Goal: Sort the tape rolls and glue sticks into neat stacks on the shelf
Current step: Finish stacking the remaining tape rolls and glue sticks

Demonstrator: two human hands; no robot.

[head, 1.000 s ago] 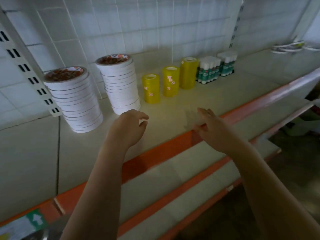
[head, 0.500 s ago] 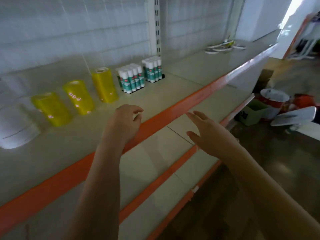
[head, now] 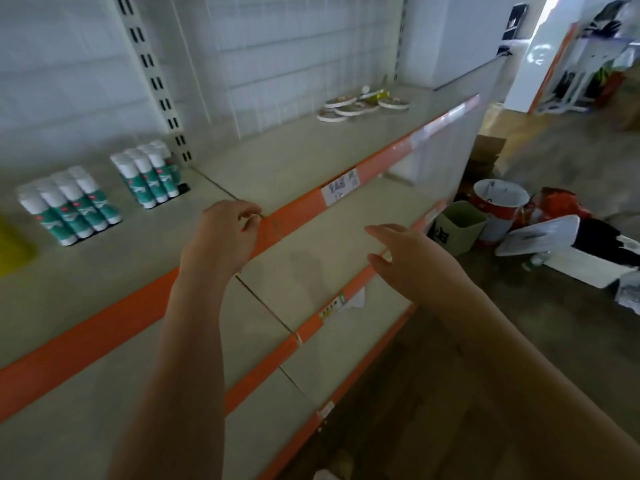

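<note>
Two blocks of glue sticks stand upright on the top shelf (head: 284, 168), white caps up and green labels facing out. The nearer block (head: 71, 206) sits far left; I count about eight sticks in it, though the back ones overlap and I cannot be sure. The second block (head: 149, 176) stands just to its right, close to the slotted upright (head: 156, 81), and looks about the same number. At the left border a yellow tape roll (head: 12, 249) is cut off by the frame. Far along the same shelf, well apart from the glue, lie roughly five flat tape rolls (head: 360, 105) scattered loosely and overlapping, not stacked.

Both hands hang in the air holding nothing. The left hand (head: 221, 237) is over the orange front edge (head: 301, 206) of the top shelf, fingers loosely curled with the thumb near the fingertips. The right hand (head: 412, 261) is out over the lower shelf (head: 322, 258), fingers stretched forward and a little spread.

Between the second glue block and the flat rolls the shelf surface is bare, a long stretch of room. One paper price tag (head: 341, 190) is stuck on the orange edge. Three orange edges step down toward the floor, where a green bin (head: 457, 230) and a white bucket (head: 498, 206) stand just past the shelf end.
</note>
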